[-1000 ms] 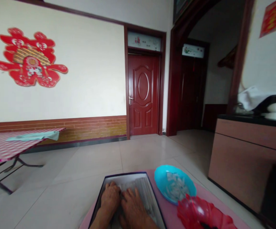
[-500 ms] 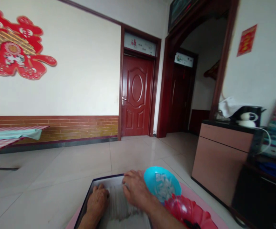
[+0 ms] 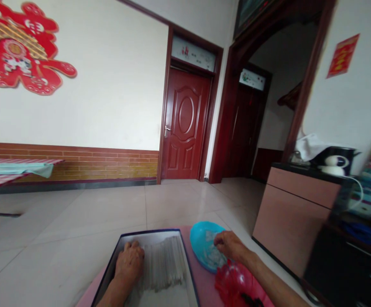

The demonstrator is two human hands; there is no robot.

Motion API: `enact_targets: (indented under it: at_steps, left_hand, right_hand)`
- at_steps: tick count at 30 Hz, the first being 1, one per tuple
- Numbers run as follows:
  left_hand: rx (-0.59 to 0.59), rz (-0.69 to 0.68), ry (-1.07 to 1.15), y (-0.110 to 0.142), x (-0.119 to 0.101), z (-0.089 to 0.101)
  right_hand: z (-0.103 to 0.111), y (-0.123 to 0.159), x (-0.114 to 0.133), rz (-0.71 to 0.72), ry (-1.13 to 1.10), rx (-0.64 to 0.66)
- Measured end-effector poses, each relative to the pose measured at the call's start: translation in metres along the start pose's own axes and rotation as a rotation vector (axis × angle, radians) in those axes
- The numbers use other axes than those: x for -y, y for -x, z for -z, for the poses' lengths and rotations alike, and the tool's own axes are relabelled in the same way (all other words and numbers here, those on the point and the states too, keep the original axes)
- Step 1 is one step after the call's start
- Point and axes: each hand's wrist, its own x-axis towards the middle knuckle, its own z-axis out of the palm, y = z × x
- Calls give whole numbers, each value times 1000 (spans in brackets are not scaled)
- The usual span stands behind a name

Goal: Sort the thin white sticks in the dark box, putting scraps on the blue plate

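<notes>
My left hand [image 3: 129, 260] rests inside a shallow white box [image 3: 159, 297] with a dark blue rim, its fingers curled against the left end of a packed row of thin, translucent strips [image 3: 162, 262]. What its fingertips grip, if anything, is hidden. Over the right side of a turquoise bowl [image 3: 195, 243] is my right hand [image 3: 230, 245], its fingers bent together and pointing left. Loose clear pieces [image 3: 213, 254] of the same look lie in the bowl. Anything between those fingertips is too small to make out.
A shiny red scalloped plastic dish [image 3: 236, 281] with something dark in it stands in front of the bowl. All sit on a pink surface [image 3: 201, 281]. A cabinet [image 3: 294, 209] stands to the right, a checked-cloth table [image 3: 15, 170] at the left, and a red door [image 3: 185, 123] beyond.
My right hand has left the right end of the strip row and moved right to the bowl, uncovering the row. My left hand stays in the box. The view has shifted slightly.
</notes>
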Motion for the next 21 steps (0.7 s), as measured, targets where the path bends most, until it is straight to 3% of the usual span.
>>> enact_targets:
  at_steps: [5, 10, 17, 21]
  left_hand:
    - [-15, -14, -30, -1, 0, 0]
    - [-44, -16, -5, -3, 0, -2]
    - [-101, 48, 187, -2, 8, 7]
    - [-133, 159, 221, -2, 14, 17]
  right_hand:
    - [-20, -5, 2, -33, -101, 26]
    - [-25, -5, 2, -103, -135, 19]
    - [-30, -3, 8, -141, -109, 50]
    - [-35, -2, 4, -118, -44, 33]
